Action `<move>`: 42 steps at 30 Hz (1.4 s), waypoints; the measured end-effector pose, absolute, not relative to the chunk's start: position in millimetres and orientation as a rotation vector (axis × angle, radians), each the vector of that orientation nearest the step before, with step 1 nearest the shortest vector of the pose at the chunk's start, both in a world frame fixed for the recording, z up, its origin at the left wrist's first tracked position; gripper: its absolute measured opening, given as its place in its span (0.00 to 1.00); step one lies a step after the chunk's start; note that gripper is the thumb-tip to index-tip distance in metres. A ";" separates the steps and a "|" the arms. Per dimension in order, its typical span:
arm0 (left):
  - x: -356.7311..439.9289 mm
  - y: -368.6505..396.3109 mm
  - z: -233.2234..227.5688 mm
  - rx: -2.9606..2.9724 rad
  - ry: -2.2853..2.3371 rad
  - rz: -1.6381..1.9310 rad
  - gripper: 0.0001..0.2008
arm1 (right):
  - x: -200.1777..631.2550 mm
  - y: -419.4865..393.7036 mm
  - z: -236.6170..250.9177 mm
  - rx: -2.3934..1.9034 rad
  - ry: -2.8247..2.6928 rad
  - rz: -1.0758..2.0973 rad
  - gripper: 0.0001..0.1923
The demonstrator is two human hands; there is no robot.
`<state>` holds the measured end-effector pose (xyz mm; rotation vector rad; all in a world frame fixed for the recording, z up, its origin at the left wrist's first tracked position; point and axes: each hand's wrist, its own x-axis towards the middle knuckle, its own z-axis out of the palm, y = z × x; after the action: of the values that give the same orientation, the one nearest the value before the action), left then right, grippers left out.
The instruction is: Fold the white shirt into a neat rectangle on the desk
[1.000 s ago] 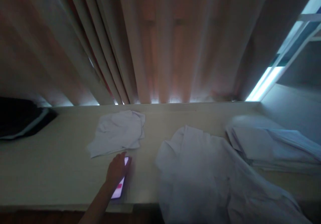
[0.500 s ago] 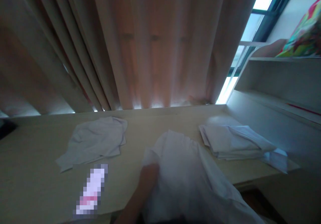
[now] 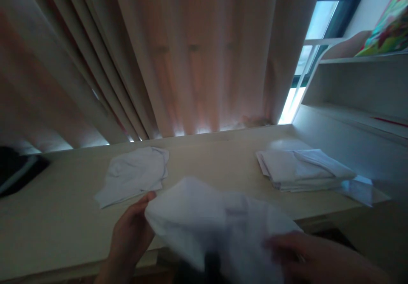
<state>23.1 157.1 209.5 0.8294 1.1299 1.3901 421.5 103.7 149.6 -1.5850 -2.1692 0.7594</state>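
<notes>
A white cloth, perhaps a garment, is held up over the front edge of the table, partly unfolded and blurred. My left hand pinches its left edge between thumb and fingers. On the right, my right hand is closed on the cloth's other side, smeared by motion. Behind my left hand a flat white cloth lies loosely layered on the table. To the right rests a stack of folded white cloth, one corner spilling toward the shelf side.
The pale table runs along a brown curtain. A dark item with a grey stripe lies at the far left. On the right stands a white shelf unit with a colourful bag on top.
The held cloth has been lowered and spread sideways. My left hand has moved left along its edge, and my right hand has come into view. A pixelated white-and-pink patch at lower left is gone.
</notes>
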 end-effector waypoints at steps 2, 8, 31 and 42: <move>31.6 144.8 209.1 0.770 1.153 1.354 0.06 | 383.8 141.5 146.2 -1.510 -2.268 0.909 0.29; 44.6 130.2 207.6 0.924 1.436 1.266 0.13 | 255.5 162.9 114.4 -1.172 -2.409 0.871 0.30; 25.3 49.8 138.7 1.244 1.496 0.837 0.17 | 242.6 85.7 97.1 -1.057 -2.668 1.015 0.23; 35.2 19.5 57.8 1.083 2.045 0.811 0.17 | 339.8 159.4 130.8 -1.257 -1.374 1.061 0.10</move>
<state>35.2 19.5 57.8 1.0827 2.0453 0.8109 339.8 159.4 130.8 -1.2575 -1.3738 1.0613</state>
